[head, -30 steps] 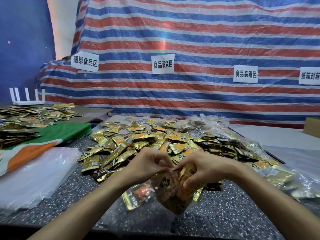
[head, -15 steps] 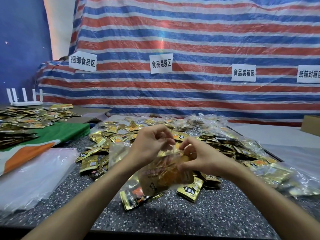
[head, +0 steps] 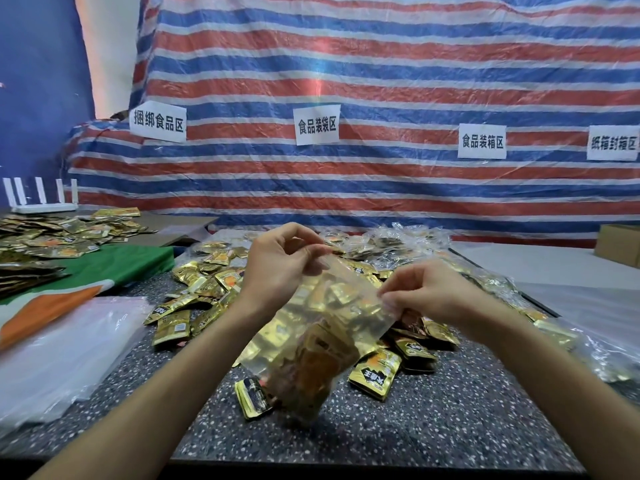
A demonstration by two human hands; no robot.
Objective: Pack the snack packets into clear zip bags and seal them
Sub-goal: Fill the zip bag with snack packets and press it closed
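The clear zip bag point(head: 349, 292), loaded with gold snack packets point(head: 318, 358), hangs between the two hands above the tabletop point(head: 433, 431). The left hand point(head: 280, 268) pinches one end of its mouth with thumb and fingertips. The right hand point(head: 433, 292) pinches the other end, lower, so the zip line slants from hand to hand. This looks like the sealing step. To do it well, pull the mouth taut and run a firm pinch along the whole track, with the packets sitting below the zip and none caught in it. Whether any of the track is already shut I cannot tell.
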